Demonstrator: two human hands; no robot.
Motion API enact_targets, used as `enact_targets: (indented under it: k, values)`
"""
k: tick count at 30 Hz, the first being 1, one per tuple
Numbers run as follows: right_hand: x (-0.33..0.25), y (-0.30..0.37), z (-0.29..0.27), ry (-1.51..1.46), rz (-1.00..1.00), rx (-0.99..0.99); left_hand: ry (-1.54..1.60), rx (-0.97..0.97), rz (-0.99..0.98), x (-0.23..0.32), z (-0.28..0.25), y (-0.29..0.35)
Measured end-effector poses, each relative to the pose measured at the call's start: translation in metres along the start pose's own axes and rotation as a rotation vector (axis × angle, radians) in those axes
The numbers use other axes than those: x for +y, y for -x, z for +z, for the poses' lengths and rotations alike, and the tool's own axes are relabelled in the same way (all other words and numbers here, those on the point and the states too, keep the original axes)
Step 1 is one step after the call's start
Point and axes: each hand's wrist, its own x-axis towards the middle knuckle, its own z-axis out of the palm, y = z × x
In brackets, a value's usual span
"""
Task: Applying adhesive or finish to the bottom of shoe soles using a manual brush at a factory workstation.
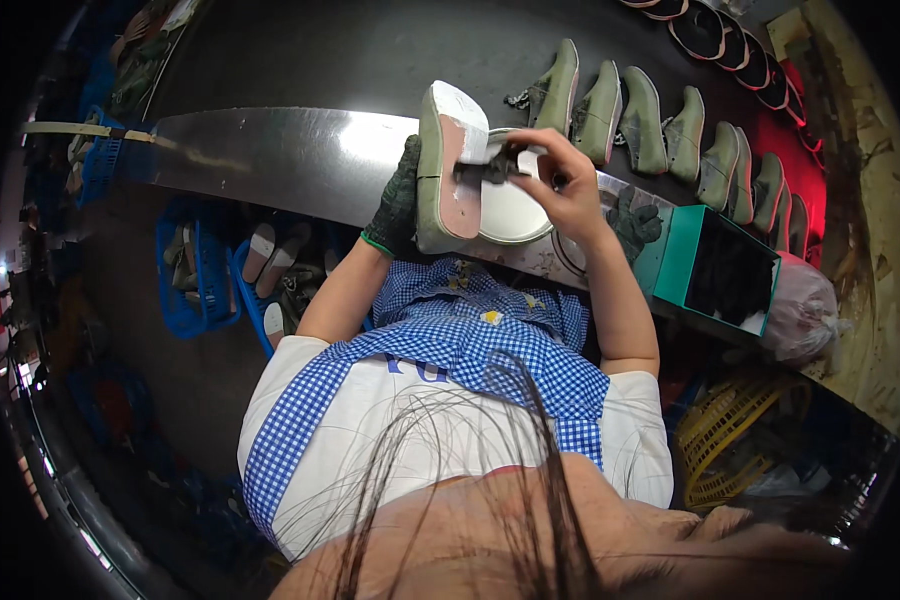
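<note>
In a dark knitted glove, my left hand grips an olive-green shoe from its left side. The shoe's bottom faces me, toe end away. A white coating covers the toe end, while the rest of the bottom is bare pinkish brown. My right hand, ungloved, is closed round a small dark brush. Its dark, motion-blurred tip is at the middle of the shoe bottom, by the edge of the white area. Right behind the shoe and brush sits a round container with white contents, partly hidden by them.
Several green shoes stand in a row on the dark belt, with dark rings beyond. A metal ledge runs along the front. At right are a loose glove, a teal box and a plastic bag. Blue baskets hold shoes at left.
</note>
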Motion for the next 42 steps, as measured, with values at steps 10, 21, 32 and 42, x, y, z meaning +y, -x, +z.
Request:
enact_targets:
  k: [10,21,32,42]
  values:
    - [0.018,-0.029,0.005,0.174,-0.219,0.023,-0.245,0.095,0.015,-0.005,-0.015,-0.013]
    - [-0.018,0.04,0.008,0.005,-0.065,-0.105,-0.196,0.193,0.139,0.015,-0.038,-0.035]
    - [0.042,-0.006,0.028,-0.342,0.263,0.169,-0.065,0.182,0.1,0.009,-0.032,-0.043]
    - [0.008,0.032,0.023,0.093,-0.049,0.204,-0.363,0.345,0.177,0.038,-0.03,-0.09]
